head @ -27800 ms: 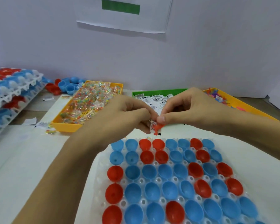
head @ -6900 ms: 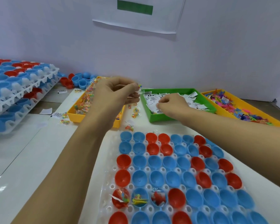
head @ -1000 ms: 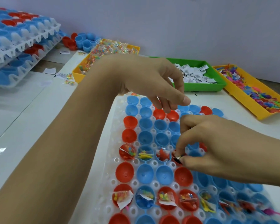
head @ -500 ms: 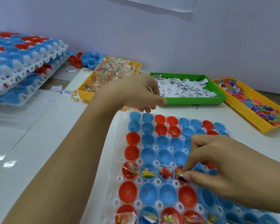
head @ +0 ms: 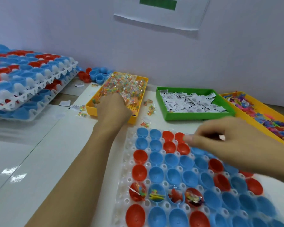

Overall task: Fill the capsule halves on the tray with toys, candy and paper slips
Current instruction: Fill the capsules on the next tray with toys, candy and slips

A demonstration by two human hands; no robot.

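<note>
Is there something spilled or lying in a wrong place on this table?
Yes. Several small candy packets lie loose on the table between the yellow candy bin and the green slip bin, and more lie left of the candy bin with a paper slip. They belong inside the bins.

Left hand [head: 112, 108] reaches into candy tray [head: 138, 112]; right hand [head: 236, 140] hovers over capsule halves [head: 156, 173].

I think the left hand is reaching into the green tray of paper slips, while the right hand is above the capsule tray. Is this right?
Not quite. In the head view the left hand reaches into the yellow tray of candy packets, not the green tray of paper slips. The right hand is indeed above the capsule tray.
</note>
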